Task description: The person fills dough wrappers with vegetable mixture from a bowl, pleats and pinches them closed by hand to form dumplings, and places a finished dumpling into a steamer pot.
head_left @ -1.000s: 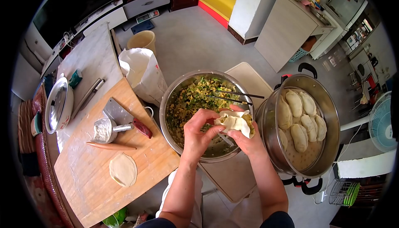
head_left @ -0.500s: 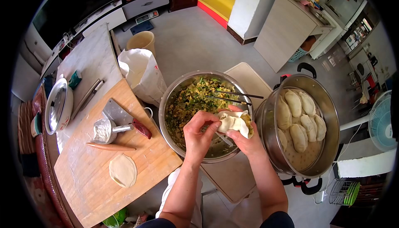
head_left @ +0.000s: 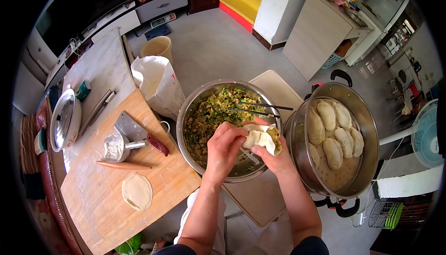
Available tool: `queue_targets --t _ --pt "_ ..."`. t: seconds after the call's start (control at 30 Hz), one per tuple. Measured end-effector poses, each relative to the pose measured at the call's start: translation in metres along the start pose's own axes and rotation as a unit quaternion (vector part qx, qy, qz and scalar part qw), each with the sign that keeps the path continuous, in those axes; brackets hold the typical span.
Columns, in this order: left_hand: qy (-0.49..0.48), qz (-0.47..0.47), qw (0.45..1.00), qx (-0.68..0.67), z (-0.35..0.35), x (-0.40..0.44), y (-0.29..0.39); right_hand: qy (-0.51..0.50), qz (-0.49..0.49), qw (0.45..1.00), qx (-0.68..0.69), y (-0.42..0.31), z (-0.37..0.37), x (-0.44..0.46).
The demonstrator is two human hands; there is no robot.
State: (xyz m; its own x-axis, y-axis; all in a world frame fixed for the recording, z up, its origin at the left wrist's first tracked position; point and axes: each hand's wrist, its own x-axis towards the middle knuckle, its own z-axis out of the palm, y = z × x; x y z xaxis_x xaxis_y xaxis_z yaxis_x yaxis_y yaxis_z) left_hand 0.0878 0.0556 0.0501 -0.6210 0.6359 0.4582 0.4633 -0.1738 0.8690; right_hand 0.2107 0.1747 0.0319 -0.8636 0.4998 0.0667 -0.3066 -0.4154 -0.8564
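Observation:
Above the front edge of a steel bowl (head_left: 191,100) of chopped green and yellow filling, both hands hold a partly sealed dumpling (head_left: 261,139). My left hand (head_left: 225,144) pinches the dough at its left end. My right hand (head_left: 274,158) is wrapped around the right end, where the dough gapes and filling shows. Chopsticks (head_left: 265,106) rest across the bowl's right side. A flat dough wrapper (head_left: 137,191) lies on the wooden board (head_left: 174,180). To the right, a steamer pot (head_left: 341,191) contains several shaped dumplings (head_left: 332,153).
The board also carries a rolling pin (head_left: 123,164), a cup of flour (head_left: 115,147) and a cleaver (head_left: 130,125). Behind it stands a white flour bag (head_left: 160,85). A lidded enamel basin (head_left: 66,119) is at far left, and a fan (head_left: 427,134) at far right.
The left fingers have shifted slightly along the dumpling's edge, still pinching. The right hand keeps its hold, and the view has moved very slightly.

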Motion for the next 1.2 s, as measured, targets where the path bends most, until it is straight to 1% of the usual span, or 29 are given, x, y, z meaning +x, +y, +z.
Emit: queue_targets --t 0.07,0.17,0.27,0.37,0.47,0.57,0.67,0.77,0.87,0.97,1.07,1.2 --pt "-0.003 -0.010 1.000 -0.014 0.000 0.000 -0.003 0.000 -0.002 1.000 -0.016 -0.001 0.000 0.000" --pt "0.031 -0.144 0.982 -0.120 0.003 0.001 0.010 0.001 0.010 1.000 -0.030 -0.006 0.001 -0.001" --pt "-0.041 -0.095 0.992 -0.073 -0.008 0.005 0.007 -0.002 0.023 0.999 -0.047 -0.009 -0.002 -0.003" --pt "-0.046 -0.064 0.994 -0.081 -0.010 0.004 0.000 -0.006 0.028 0.998 -0.053 -0.009 -0.003 -0.004" --pt "-0.010 -0.073 0.992 -0.100 -0.006 0.001 -0.002 -0.014 0.027 0.999 -0.037 -0.012 0.001 -0.002" --pt "0.000 -0.079 0.993 -0.092 -0.004 -0.001 -0.003 -0.011 0.029 0.999 -0.031 -0.011 0.000 -0.002" --pt "0.008 -0.065 0.996 -0.062 0.000 -0.002 -0.001 -0.004 0.021 0.999 -0.027 -0.009 -0.001 -0.002" --pt "0.027 -0.086 0.993 -0.074 0.002 -0.002 0.005 -0.003 0.018 1.000 -0.017 -0.008 -0.003 -0.001" --pt "0.027 -0.063 0.995 -0.074 0.003 -0.003 -0.001 -0.001 0.016 1.000 -0.009 -0.010 0.001 0.000" --pt "0.011 -0.015 0.999 -0.038 0.000 -0.001 -0.001 0.003 0.018 1.000 -0.009 -0.009 0.001 0.000" --pt "0.009 -0.025 1.000 -0.013 -0.001 0.000 0.005 0.002 0.011 1.000 -0.025 -0.006 -0.001 0.000" --pt "0.017 0.003 1.000 0.006 0.000 0.002 0.005 -0.001 -0.001 0.998 -0.055 -0.006 0.000 -0.001"
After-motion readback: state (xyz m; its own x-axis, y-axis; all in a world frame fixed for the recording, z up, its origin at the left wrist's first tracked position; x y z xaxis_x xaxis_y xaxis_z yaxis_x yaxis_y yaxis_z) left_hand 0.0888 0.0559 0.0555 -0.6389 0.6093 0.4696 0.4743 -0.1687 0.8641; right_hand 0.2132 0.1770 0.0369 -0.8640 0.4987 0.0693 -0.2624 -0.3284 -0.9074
